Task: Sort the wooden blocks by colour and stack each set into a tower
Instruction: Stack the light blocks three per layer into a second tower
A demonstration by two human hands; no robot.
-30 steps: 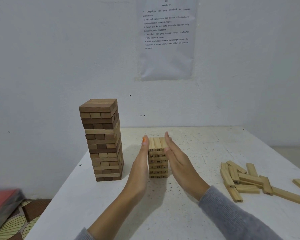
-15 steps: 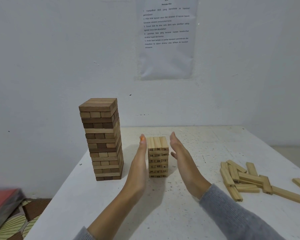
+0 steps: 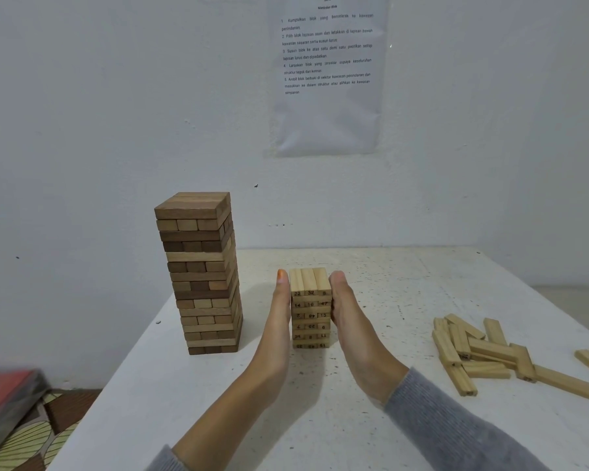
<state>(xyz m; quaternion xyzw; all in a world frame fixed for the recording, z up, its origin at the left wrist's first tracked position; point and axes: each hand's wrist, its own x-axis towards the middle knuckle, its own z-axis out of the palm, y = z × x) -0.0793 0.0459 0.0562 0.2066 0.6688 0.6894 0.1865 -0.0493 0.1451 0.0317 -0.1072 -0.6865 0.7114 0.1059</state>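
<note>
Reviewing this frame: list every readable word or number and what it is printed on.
"1 Kumpulkan blok yang berselerak ke kawasan": first line of the paper sheet on the wall; heading and remaining lines too small to quote.
"22", "32": top row of the pale block tower.
"14", "16", "47": second row.
"15": third row, right end.
Lower rows: blurred.
Dark block tower, loose pale blocks: no text legible.
</note>
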